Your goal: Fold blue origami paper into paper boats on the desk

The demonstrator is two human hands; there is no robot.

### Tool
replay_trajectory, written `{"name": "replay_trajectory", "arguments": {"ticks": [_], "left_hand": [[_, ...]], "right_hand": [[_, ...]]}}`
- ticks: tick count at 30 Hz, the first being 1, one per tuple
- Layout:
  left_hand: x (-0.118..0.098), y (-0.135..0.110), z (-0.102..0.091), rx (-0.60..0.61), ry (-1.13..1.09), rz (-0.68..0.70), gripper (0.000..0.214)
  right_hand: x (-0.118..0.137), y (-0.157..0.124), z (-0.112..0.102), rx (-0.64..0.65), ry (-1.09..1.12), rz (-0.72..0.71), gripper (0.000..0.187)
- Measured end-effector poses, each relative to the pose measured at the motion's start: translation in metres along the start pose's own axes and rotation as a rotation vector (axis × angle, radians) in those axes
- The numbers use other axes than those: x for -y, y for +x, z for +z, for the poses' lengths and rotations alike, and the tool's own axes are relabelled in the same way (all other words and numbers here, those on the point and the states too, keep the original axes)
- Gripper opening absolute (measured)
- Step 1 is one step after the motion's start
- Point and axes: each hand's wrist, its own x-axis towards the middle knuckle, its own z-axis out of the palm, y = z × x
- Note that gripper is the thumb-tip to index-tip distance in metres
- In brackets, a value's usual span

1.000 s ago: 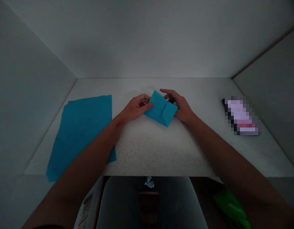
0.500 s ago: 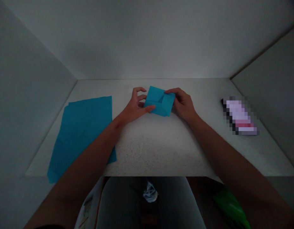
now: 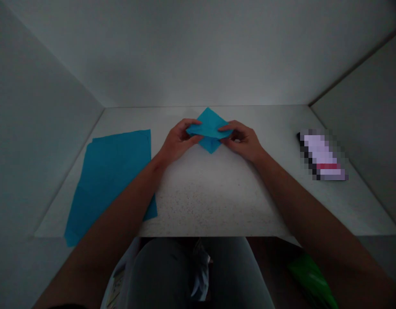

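Note:
A small folded blue paper (image 3: 209,120) is held between my two hands near the back of the white table. It is turned cornerwise, one point toward the wall and one toward me, with a crosswise fold edge over its lower part. My left hand (image 3: 178,139) pinches its left corner, thumb below and fingers on top. On the opposite corner my right hand (image 3: 244,139) grips it in the same way. The large blue sheet (image 3: 116,167) lies on the left, partly hidden beneath my left forearm.
A phone (image 3: 323,154), blurred out, rests on the right of the white table (image 3: 201,197). Walls close in the table at the back and both sides. Below the front edge are my legs, a crumpled whitish thing (image 3: 201,274) and a green bag-like thing (image 3: 310,279).
The folded paper has turned from nearly square-on to cornerwise, and its shape has changed. My left fingers have closed onto its left corner; my right hand has shifted its hold to the right corner.

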Motion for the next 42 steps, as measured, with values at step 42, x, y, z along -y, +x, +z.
{"name": "replay_trajectory", "arguments": {"ticks": [42], "left_hand": [[-0.013,-0.014,0.014,0.362,0.531,0.213,0.056]], "right_hand": [[0.011,-0.002,0.014,0.084,0.142,0.116,0.05]]}}
